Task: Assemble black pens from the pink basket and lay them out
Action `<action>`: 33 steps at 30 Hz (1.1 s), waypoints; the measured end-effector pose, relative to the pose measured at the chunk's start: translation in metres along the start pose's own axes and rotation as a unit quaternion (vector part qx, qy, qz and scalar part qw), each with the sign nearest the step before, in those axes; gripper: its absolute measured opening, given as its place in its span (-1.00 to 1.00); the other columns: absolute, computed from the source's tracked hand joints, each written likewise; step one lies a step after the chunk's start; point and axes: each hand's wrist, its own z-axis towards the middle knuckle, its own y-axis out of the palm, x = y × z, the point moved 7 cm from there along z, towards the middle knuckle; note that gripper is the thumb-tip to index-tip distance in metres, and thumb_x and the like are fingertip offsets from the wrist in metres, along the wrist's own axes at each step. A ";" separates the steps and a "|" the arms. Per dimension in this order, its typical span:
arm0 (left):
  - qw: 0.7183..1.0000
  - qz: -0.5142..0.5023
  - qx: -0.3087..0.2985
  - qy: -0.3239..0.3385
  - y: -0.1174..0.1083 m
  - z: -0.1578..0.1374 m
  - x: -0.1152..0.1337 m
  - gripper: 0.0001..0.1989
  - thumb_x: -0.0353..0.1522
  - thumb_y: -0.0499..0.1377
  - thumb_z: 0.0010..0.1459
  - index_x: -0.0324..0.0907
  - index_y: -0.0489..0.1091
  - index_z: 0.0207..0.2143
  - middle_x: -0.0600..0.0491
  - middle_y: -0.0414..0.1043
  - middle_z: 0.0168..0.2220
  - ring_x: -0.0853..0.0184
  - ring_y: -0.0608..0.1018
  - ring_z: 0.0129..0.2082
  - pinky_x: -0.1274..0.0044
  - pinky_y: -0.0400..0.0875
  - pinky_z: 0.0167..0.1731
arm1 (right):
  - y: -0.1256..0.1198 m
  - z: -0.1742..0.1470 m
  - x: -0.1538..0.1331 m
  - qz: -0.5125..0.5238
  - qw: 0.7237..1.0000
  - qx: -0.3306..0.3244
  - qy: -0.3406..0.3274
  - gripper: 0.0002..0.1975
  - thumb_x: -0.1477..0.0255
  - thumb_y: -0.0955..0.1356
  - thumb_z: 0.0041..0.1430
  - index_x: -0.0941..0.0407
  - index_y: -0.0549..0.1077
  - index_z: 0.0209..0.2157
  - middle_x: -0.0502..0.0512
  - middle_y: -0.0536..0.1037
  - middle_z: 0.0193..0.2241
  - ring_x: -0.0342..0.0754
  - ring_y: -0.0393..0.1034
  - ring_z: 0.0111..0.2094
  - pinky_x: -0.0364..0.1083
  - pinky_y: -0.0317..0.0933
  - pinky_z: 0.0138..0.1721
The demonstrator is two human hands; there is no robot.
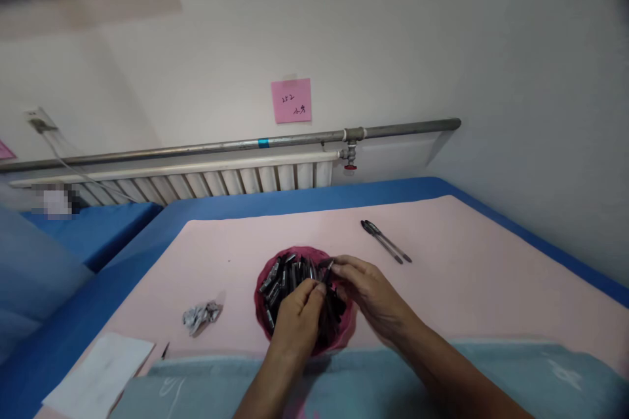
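A pink scalloped bowl [260,288] stands on the pink sheet, filled with several black pieces [275,285] that look like pen caps. Over its near side my left hand [297,314] is closed, thumb and fingers pinched together. Just right of it, at the bowl's right rim, my right hand [366,288] pinches a small dark piece [325,268] that resembles the ones below. Both sets of fingertips are close together around this piece; exactly what the left fingers grip is hidden. Two clear-barrelled pens [386,242] with black ends lie side by side behind the right hand.
A crumpled grey wad [201,316] lies left of the bowl. Further left are white paper [101,376] and a small dark pointed piece [166,350]. A blue-green cloth [211,386] runs along the near edge. Behind the table are a radiator [250,180] and a pipe [196,148].
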 end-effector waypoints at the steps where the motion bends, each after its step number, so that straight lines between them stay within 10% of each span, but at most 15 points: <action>1: 1.000 0.002 -0.001 -0.001 0.000 0.000 -0.001 -0.73 -0.19 -0.03 0.10 -0.17 0.23 -0.52 0.18 0.11 -0.59 0.46 0.17 -0.56 0.60 0.07 -0.55 | -0.001 0.000 0.000 0.001 1.000 0.006 0.000 -0.82 0.32 0.38 -0.11 0.15 0.41 -0.48 -0.10 0.30 -0.65 -0.24 0.11 -0.64 -0.19 -0.01 -0.57; 33: 0.984 0.161 0.050 0.060 -0.006 -0.007 0.020 -0.70 -0.23 -0.05 0.13 -0.17 0.37 -0.48 0.09 0.34 -0.56 0.38 0.34 -0.53 0.55 0.16 -0.47 | 0.002 -0.004 -0.004 0.014 1.000 0.026 0.000 -0.82 0.34 0.37 -0.08 0.16 0.35 -0.56 -0.14 0.23 -0.71 -0.29 0.03 -0.71 -0.21 -0.13 -0.65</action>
